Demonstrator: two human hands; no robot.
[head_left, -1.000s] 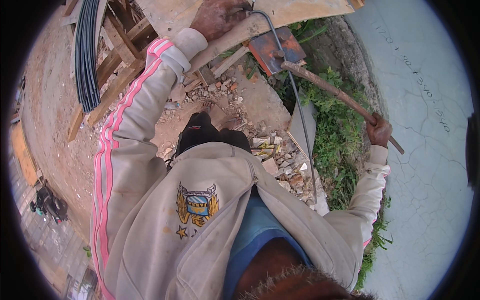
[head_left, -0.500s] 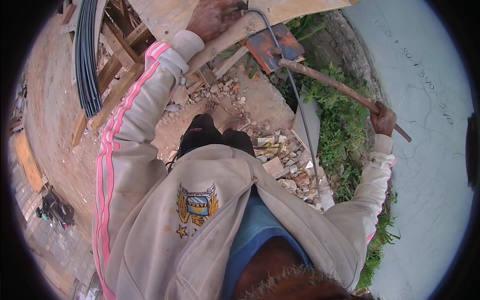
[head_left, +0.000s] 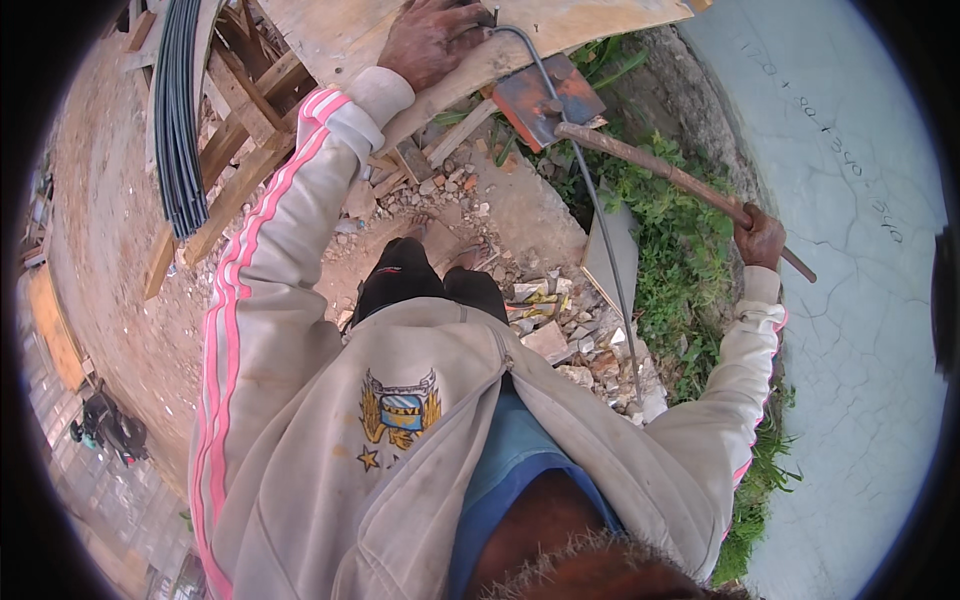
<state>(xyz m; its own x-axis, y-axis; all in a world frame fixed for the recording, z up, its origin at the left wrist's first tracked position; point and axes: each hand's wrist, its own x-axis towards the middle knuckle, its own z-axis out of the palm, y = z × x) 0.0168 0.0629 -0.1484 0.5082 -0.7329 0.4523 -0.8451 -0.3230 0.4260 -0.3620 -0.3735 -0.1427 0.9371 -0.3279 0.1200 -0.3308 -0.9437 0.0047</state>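
At the top of the head view my left hand lies closed over the short end of a thin dark steel rod, on the edge of a plywood board. Beside my fingers the rod makes a rounded bend; its long part runs down toward the rubble. My right hand is wrapped round a rusty metal bar on the right. The bar's head meets the rod over a worn, orange-stained metal plate at the board's edge. What lies under my left palm is hidden.
A bundle of dark rods lies at upper left beside wooden timbers. Broken bricks and rubble cover the ground near my feet. Green plants grow along a pale, cracked wall on the right.
The view has shifted slightly. My right hand and the rusty bar sit a little further left in the picture; both hands keep their holds, and the rod's bend looks the same.
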